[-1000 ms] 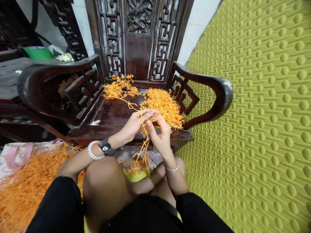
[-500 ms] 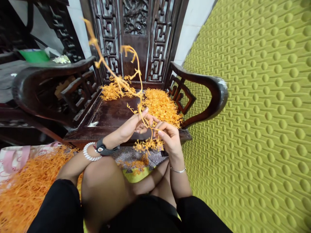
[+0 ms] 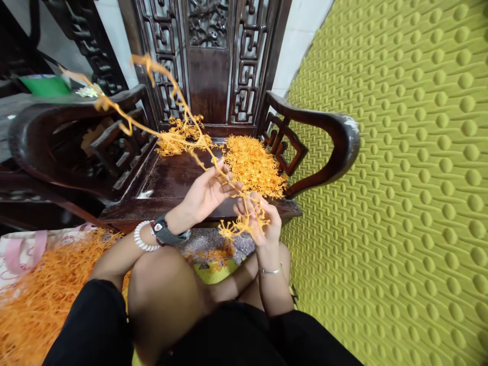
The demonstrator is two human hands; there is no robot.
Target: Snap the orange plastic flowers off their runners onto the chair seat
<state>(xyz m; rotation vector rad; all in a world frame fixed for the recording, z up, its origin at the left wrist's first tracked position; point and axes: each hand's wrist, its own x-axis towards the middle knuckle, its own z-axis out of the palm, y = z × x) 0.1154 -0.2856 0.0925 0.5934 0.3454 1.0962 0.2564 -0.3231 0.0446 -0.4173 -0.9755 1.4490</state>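
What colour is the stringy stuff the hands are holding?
The branching strands are bright orange; they show best in the head view.

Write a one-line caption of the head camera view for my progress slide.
Left hand and right hand hold orange branching strands above a carved dark wood chair seat.

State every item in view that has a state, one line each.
left hand: raised, fingers open, touching the strand
right hand: raised, fingers curled, gripping the strand's tuft
orange branching strand: lifted, stretched out above the seat
orange strand pile: heaped on the seat
carved wooden armchair: upright
loose orange strands: heaped low, left of the knee
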